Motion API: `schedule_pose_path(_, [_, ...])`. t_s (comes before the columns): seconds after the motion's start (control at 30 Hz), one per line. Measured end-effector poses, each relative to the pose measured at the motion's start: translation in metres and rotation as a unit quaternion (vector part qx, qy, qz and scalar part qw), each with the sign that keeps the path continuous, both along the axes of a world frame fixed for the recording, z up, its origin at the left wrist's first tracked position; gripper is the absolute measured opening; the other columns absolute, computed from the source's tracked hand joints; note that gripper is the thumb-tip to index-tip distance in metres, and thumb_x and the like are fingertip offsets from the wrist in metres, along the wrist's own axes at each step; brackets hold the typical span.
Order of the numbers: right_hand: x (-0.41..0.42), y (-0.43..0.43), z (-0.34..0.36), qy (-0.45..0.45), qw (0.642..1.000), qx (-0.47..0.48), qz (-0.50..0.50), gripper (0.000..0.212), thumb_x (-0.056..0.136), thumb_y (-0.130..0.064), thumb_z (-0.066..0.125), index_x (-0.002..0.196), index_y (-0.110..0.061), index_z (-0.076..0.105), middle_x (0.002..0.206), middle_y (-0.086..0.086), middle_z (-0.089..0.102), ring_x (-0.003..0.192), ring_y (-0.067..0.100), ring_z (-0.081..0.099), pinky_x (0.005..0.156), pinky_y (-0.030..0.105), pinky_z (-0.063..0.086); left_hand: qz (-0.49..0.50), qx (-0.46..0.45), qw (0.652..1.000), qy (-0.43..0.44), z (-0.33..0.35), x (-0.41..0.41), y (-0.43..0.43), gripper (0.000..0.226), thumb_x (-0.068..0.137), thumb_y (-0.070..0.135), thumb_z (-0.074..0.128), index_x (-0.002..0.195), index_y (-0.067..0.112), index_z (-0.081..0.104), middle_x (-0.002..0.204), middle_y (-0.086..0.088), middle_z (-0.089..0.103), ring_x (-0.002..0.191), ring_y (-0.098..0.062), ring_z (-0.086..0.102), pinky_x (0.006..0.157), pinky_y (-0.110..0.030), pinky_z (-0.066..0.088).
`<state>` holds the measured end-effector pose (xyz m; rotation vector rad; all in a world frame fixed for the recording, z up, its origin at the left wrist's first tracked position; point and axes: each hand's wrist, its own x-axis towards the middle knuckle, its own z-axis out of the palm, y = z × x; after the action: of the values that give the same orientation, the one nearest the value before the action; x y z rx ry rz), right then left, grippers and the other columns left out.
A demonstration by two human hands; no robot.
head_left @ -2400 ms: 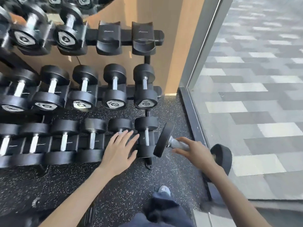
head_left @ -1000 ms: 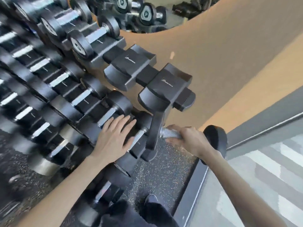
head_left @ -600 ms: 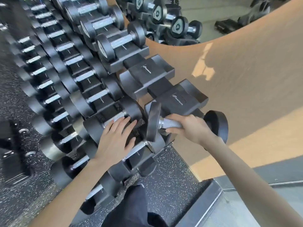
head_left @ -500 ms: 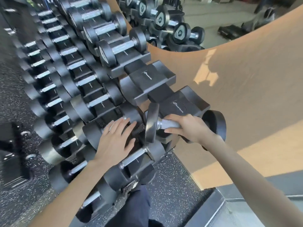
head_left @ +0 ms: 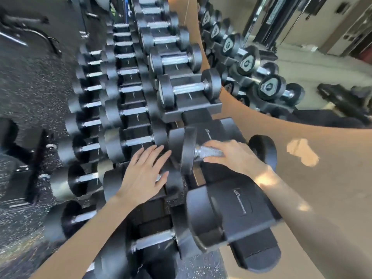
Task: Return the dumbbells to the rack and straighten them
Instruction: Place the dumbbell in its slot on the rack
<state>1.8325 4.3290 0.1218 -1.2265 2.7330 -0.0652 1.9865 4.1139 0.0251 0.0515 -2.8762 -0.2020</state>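
The right hand covers most of the held dumbbell handle; its far head seems partly hidden behind the wrist. The cradle lettering is unreadable; bottom-row dumbbells are blurred.

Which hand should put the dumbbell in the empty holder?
Right. The right hand grips the dumbbell over the empty cradle; the left hand lies flat on a racked dumbbell.

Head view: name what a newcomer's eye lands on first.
The right hand gripping a dumbbell by its handle, centre frame, over the top tier of the rack. Beside it the left hand lies flat on racked dumbbells, and an empty cradle sits nearer, lower right.
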Motion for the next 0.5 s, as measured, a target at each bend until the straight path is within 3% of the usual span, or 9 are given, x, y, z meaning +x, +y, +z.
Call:
schedule_pose_path(0.3, [-0.073,-0.054,-0.021,0.007,0.991,0.091,0.095,0.047,0.087,-0.061,0.047,0.128,-0.039,0.047,0.107,0.011,0.063,0.101,0.035,0.058,0.073,0.037,0.041,0.054,-0.002,0.998,-0.042,-0.028,-0.025,-0.014,0.056,0.091,0.044,0.034,0.136,0.014,0.051,0.135,-0.010,0.053,0.129,-0.028,0.045,0.107,-0.045,0.028])
schedule_pose_path(0.43, [-0.100,-0.069,-0.014,-0.126,0.984,0.095,0.084,0.039,0.083,-0.058,0.057,0.118,-0.040,0.055,0.082,0.002,0.060,0.077,0.022,0.057,0.078,0.038,0.049,0.075,0.017,0.996,-0.041,-0.040,-0.032,-0.015,0.055,0.091,0.042,0.036,0.135,0.013,0.052,0.135,-0.010,0.053,0.127,-0.029,0.046,0.107,-0.046,0.029])
schedule_pose_path(0.5, [-0.117,-0.072,-0.015,-0.203,0.973,0.080,0.071,0.034,0.080,-0.057,0.061,0.111,-0.043,0.058,0.074,0.002,0.065,0.063,0.018,0.059,0.071,0.035,0.050,0.088,0.031,0.995,-0.036,-0.048,-0.032,-0.013,0.054,0.090,0.041,0.037,0.133,0.013,0.054,0.133,-0.010,0.054,0.125,-0.030,0.049,0.106,-0.044,0.029])
